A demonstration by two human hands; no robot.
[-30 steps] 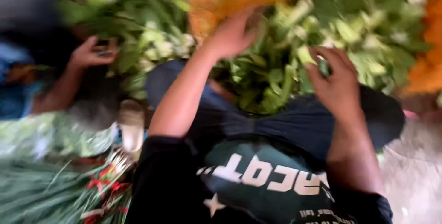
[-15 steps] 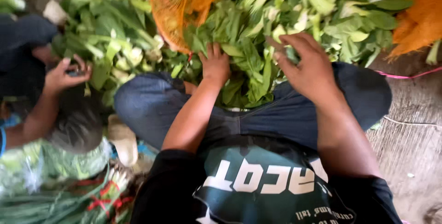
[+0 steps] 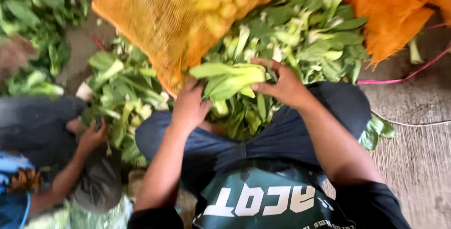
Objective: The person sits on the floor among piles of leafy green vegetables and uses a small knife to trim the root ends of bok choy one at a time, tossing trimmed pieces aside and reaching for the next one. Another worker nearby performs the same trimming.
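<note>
I sit cross-legged with a heap of leafy greens (image 3: 300,36) in front of my knees. Both hands hold one bunch of green leafy vegetable (image 3: 230,81) above my lap. My left hand (image 3: 189,106) grips its lower left side. My right hand (image 3: 279,84) closes on its right end, fingers curled over the leaves. More loose leaves (image 3: 244,118) lie between my legs under the bunch.
An orange mesh sack (image 3: 178,17) of round yellowish produce lies just beyond my hands, and another orange sack (image 3: 394,12) is at the top right. On the left another person's hand (image 3: 91,137) reaches into a second pile of greens (image 3: 122,88). Bare concrete floor (image 3: 418,130) is at the right.
Both my hands have come together out of the heap and now hold a bunch of greens lifted between them. The view has shifted, showing more of the orange sack.
</note>
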